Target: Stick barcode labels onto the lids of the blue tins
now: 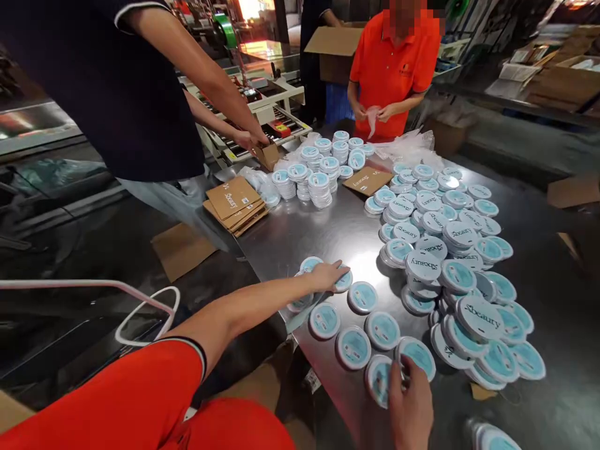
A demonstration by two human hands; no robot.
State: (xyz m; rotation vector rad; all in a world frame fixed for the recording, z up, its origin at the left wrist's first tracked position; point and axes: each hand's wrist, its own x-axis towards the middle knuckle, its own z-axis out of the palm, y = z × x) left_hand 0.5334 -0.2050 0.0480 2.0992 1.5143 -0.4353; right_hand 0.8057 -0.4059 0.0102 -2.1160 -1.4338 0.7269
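Note:
My left hand (327,277) reaches across the near part of the metal table. Its fingers lie over the edge of a round flat container (344,282) with a light blue label; the thumb is hidden. Closer to me, my right hand (412,406) has its thumb and fingers closed at the near rim of another round container (419,355), which is slightly tilted. Between my hands, several matching containers (354,347) lie label up in two rough rows. One container (376,375) is partly covered by my right fingers.
Stacked round containers (462,275) cover the table's right side, with more stacks (319,187) farther back. Flat cardboard boxes (234,203) lie at the left edge. A co-worker in dark clothes (140,94) handles a small box (267,155); another in orange (394,69) holds thin plastic (372,119).

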